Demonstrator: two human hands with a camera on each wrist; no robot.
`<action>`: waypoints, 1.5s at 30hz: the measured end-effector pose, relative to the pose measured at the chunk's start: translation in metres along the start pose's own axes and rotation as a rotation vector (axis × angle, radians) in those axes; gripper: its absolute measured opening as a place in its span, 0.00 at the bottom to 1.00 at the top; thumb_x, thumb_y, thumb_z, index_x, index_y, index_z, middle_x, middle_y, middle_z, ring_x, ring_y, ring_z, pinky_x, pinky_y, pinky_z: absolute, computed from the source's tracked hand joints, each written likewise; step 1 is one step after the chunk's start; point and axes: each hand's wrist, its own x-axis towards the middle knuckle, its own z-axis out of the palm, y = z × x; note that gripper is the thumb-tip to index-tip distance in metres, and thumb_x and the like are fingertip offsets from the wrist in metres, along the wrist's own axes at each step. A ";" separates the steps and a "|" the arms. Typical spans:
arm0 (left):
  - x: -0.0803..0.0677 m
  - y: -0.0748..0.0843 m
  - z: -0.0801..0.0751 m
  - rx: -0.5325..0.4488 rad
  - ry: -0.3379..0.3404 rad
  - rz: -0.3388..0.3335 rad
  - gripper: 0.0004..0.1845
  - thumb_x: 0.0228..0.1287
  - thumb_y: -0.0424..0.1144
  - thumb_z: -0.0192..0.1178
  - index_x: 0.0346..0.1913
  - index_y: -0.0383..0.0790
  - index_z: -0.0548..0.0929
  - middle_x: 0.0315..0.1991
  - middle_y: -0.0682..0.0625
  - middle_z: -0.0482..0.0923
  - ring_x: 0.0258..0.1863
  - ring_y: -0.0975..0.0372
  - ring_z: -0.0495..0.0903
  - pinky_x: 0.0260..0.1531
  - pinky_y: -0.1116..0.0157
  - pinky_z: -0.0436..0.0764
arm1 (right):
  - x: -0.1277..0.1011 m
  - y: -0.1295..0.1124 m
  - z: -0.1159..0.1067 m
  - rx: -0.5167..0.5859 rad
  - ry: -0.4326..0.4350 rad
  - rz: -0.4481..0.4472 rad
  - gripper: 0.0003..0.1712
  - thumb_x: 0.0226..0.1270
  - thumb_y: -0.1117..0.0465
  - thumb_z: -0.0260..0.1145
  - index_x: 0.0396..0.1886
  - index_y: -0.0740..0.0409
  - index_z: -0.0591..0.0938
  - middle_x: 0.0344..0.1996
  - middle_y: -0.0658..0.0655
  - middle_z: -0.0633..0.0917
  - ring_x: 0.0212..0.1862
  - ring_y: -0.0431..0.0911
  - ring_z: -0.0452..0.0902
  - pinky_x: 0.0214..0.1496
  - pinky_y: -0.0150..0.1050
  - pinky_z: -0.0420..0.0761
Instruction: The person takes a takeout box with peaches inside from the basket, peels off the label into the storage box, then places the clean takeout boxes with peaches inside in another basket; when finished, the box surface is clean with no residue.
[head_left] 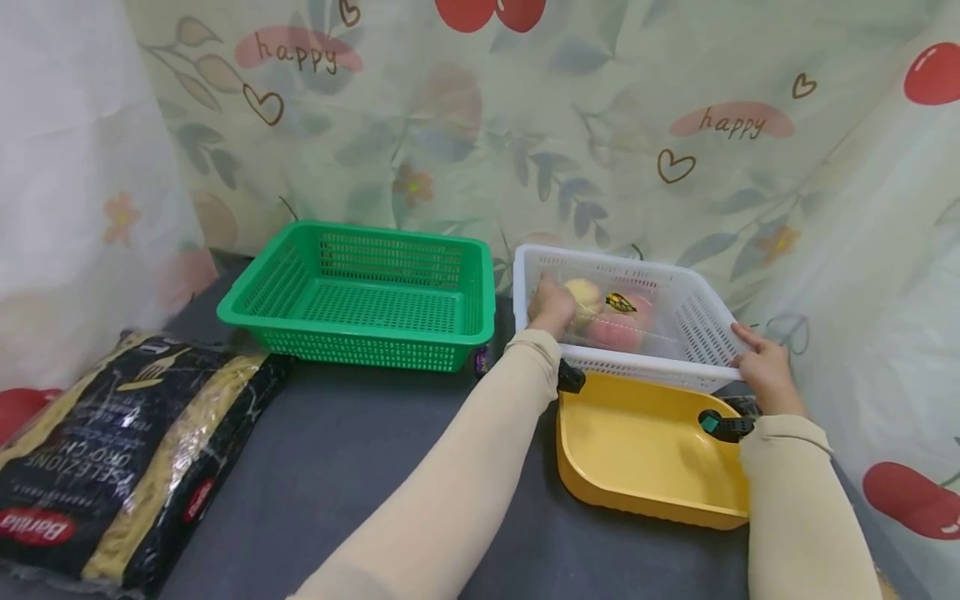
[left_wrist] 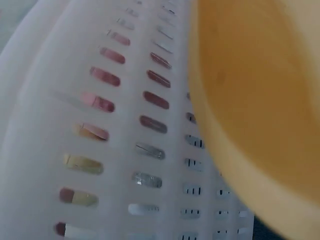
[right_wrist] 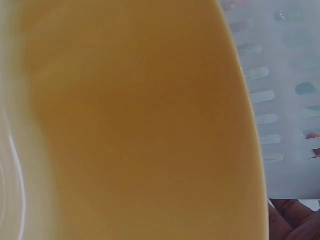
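Observation:
A white slotted basket (head_left: 705, 317) stands at the right, holding a clear pack of round pink and yellow fruit (head_left: 617, 332) with a small dark label. My left hand (head_left: 551, 307) reaches inside the basket's left end and grips the pack's left side; its fingertips are hidden. At the basket's right end my right hand (head_left: 768, 371) grips the rim, and its fingers (right_wrist: 295, 215) show below the basket in the right wrist view. The basket's slotted wall (left_wrist: 125, 115) fills much of the left wrist view, with pink and yellow showing through.
A yellow tub (head_left: 652, 450) sits in front of the white basket, below both wrists. To the left stands a green slotted basket (head_left: 375, 304). A large black and gold bag (head_left: 135, 458) lies at the far left on the dark table (head_left: 360, 450). A printed curtain (head_left: 465, 125) hangs behind.

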 end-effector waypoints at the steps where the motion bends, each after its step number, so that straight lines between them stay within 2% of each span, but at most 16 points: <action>1: 0.001 -0.001 -0.001 -0.013 0.006 0.025 0.27 0.68 0.36 0.44 0.70 0.44 0.61 0.54 0.45 0.78 0.29 0.56 0.79 0.27 0.66 0.76 | 0.005 0.004 0.000 0.000 0.003 -0.003 0.42 0.62 0.72 0.47 0.70 0.35 0.50 0.73 0.44 0.43 0.72 0.59 0.49 0.68 0.55 0.63; 3: 0.004 -0.003 -0.002 -0.047 0.016 0.064 0.26 0.68 0.36 0.44 0.69 0.47 0.64 0.59 0.46 0.75 0.30 0.56 0.80 0.29 0.66 0.77 | 0.007 0.006 0.001 -0.001 0.013 0.005 0.41 0.63 0.71 0.48 0.70 0.31 0.51 0.73 0.42 0.44 0.72 0.58 0.50 0.68 0.55 0.63; 6: 0.006 -0.001 -0.004 -0.103 0.006 0.045 0.27 0.67 0.35 0.44 0.69 0.50 0.63 0.57 0.46 0.77 0.15 0.61 0.74 0.17 0.69 0.72 | -0.015 -0.016 0.000 -0.002 -0.005 0.019 0.41 0.62 0.73 0.46 0.71 0.42 0.50 0.74 0.50 0.42 0.72 0.60 0.49 0.68 0.56 0.62; 9: 0.005 0.005 -0.008 -0.137 -0.010 -0.003 0.27 0.67 0.36 0.45 0.69 0.53 0.63 0.45 0.44 0.84 0.06 0.65 0.68 0.10 0.72 0.66 | -0.030 -0.031 0.000 -0.019 -0.025 0.013 0.40 0.61 0.73 0.46 0.72 0.46 0.48 0.73 0.52 0.41 0.72 0.61 0.48 0.67 0.55 0.64; 12: 0.003 0.010 -0.013 -0.147 -0.022 -0.041 0.27 0.67 0.37 0.46 0.69 0.56 0.64 0.31 0.43 0.86 0.05 0.65 0.68 0.06 0.72 0.63 | -0.036 -0.037 -0.002 -0.027 -0.043 0.002 0.40 0.61 0.73 0.46 0.72 0.48 0.47 0.73 0.53 0.40 0.72 0.61 0.47 0.66 0.54 0.65; 14: 0.002 0.013 -0.017 -0.184 -0.037 -0.058 0.27 0.68 0.38 0.46 0.69 0.58 0.63 0.28 0.43 0.85 0.06 0.65 0.69 0.04 0.72 0.62 | -0.035 -0.037 -0.002 -0.031 -0.039 0.000 0.40 0.61 0.74 0.45 0.72 0.48 0.47 0.73 0.53 0.40 0.72 0.61 0.48 0.66 0.54 0.65; 17: 0.003 0.015 -0.023 -0.246 -0.052 -0.077 0.27 0.67 0.38 0.47 0.68 0.59 0.64 0.37 0.46 0.85 0.07 0.65 0.69 0.05 0.71 0.66 | -0.027 -0.032 -0.001 -0.031 -0.016 0.013 0.41 0.60 0.73 0.46 0.72 0.44 0.49 0.74 0.52 0.42 0.71 0.60 0.51 0.65 0.53 0.68; 21: 0.004 0.016 -0.032 -0.409 -0.091 -0.075 0.26 0.68 0.37 0.49 0.68 0.57 0.64 0.54 0.44 0.78 0.07 0.65 0.67 0.12 0.69 0.74 | -0.010 -0.019 -0.001 -0.032 0.011 0.014 0.41 0.60 0.72 0.48 0.71 0.39 0.52 0.74 0.50 0.45 0.68 0.58 0.56 0.59 0.51 0.73; 25: 0.002 0.017 -0.039 -0.586 -0.155 -0.032 0.27 0.68 0.33 0.49 0.70 0.49 0.62 0.64 0.38 0.67 0.07 0.66 0.64 0.13 0.71 0.75 | 0.008 0.000 -0.005 -0.055 0.002 -0.020 0.41 0.61 0.70 0.49 0.70 0.36 0.51 0.74 0.50 0.45 0.66 0.59 0.58 0.41 0.40 0.80; 28: 0.001 0.018 -0.044 -0.647 -0.182 -0.012 0.28 0.67 0.31 0.49 0.70 0.45 0.61 0.67 0.35 0.60 0.08 0.66 0.65 0.11 0.73 0.73 | 0.017 0.009 -0.006 -0.064 0.005 -0.020 0.41 0.62 0.69 0.48 0.70 0.32 0.51 0.74 0.49 0.45 0.64 0.58 0.60 0.24 0.28 0.73; 34: -0.007 0.019 -0.061 -0.682 -0.249 0.002 0.29 0.67 0.32 0.50 0.71 0.45 0.60 0.69 0.34 0.57 0.11 0.63 0.71 0.15 0.71 0.79 | 0.015 0.007 -0.006 -0.058 0.003 -0.019 0.43 0.60 0.70 0.50 0.70 0.32 0.52 0.74 0.48 0.45 0.67 0.59 0.57 0.38 0.37 0.80; 37: -0.012 0.020 -0.074 -0.691 -0.284 -0.007 0.30 0.67 0.33 0.51 0.71 0.48 0.60 0.69 0.37 0.57 0.14 0.60 0.75 0.18 0.69 0.81 | 0.019 0.009 -0.004 -0.076 0.009 -0.013 0.43 0.60 0.70 0.49 0.69 0.30 0.52 0.74 0.46 0.46 0.67 0.58 0.57 0.28 0.30 0.75; 38: -0.013 0.020 -0.078 -0.696 -0.295 -0.007 0.30 0.68 0.33 0.50 0.71 0.49 0.59 0.69 0.38 0.58 0.16 0.60 0.76 0.19 0.69 0.81 | 0.020 0.010 -0.005 -0.071 -0.001 -0.021 0.43 0.60 0.70 0.50 0.70 0.32 0.51 0.74 0.47 0.45 0.68 0.59 0.56 0.32 0.32 0.77; 39: -0.014 0.020 -0.083 -0.703 -0.304 -0.010 0.30 0.68 0.33 0.50 0.71 0.50 0.59 0.68 0.38 0.59 0.17 0.60 0.76 0.19 0.68 0.82 | 0.022 0.012 -0.005 -0.080 0.001 -0.020 0.43 0.60 0.70 0.49 0.69 0.30 0.51 0.74 0.47 0.45 0.67 0.59 0.57 0.27 0.29 0.74; 44: -0.020 0.016 -0.103 -0.705 -0.331 -0.022 0.29 0.69 0.35 0.50 0.71 0.54 0.58 0.67 0.39 0.62 0.18 0.61 0.78 0.21 0.69 0.82 | 0.025 0.015 -0.007 -0.062 -0.009 -0.017 0.43 0.59 0.71 0.50 0.70 0.32 0.52 0.74 0.47 0.44 0.68 0.59 0.55 0.38 0.35 0.78; 45: -0.021 0.015 -0.107 -0.705 -0.333 -0.026 0.29 0.69 0.36 0.50 0.71 0.55 0.59 0.67 0.39 0.62 0.18 0.61 0.79 0.22 0.69 0.82 | 0.026 0.016 -0.007 -0.067 -0.004 -0.013 0.44 0.59 0.71 0.50 0.69 0.31 0.51 0.74 0.46 0.45 0.68 0.57 0.56 0.35 0.31 0.76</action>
